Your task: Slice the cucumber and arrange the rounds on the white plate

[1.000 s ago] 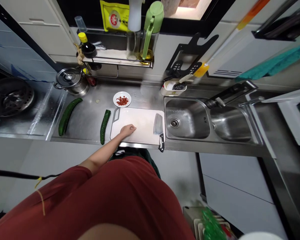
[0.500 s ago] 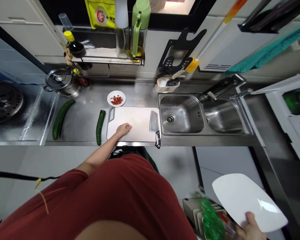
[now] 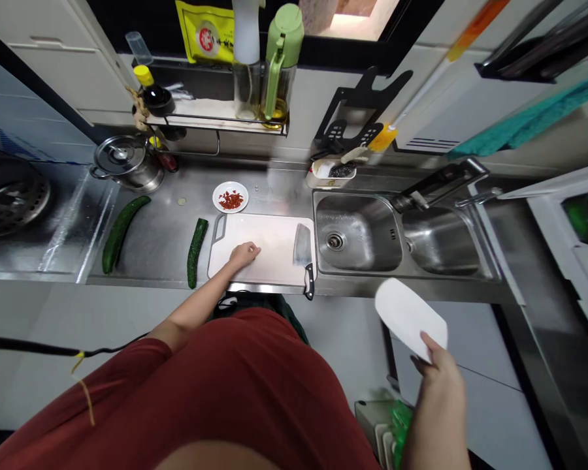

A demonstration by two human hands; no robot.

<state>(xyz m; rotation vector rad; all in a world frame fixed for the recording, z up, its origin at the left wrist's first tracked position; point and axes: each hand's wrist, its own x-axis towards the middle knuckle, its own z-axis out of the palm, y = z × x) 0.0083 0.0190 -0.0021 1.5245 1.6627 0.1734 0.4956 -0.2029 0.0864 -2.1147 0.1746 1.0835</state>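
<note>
My right hand [image 3: 438, 362] grips a white plate [image 3: 406, 313] by its near edge, thumb on top. The plate is tilted in the air before the counter's front edge, below the sink. My left hand [image 3: 245, 253] rests on the white cutting board [image 3: 269, 267] with its fingers curled in; nothing shows in them. On the board's right side lies a cleaver [image 3: 302, 251], its black handle over the front edge. A cucumber piece [image 3: 196, 253] lies left of the board, and a longer cucumber [image 3: 122, 232] farther left. Behind the board stands a small plate [image 3: 217, 198] of chopped red pieces.
A double sink [image 3: 357, 264] is right of the board, with a faucet [image 3: 441, 183] behind it. A lidded pot [image 3: 127, 166] stands at the back left. Bottles line the wall shelf [image 3: 210, 123]. Below right, a rack [image 3: 367, 414] holds dishes and a green bag [image 3: 400, 424].
My right hand has brought the white plate up and to the left, from above the lower rack toward the counter edge. My left hand stays on the board.
</note>
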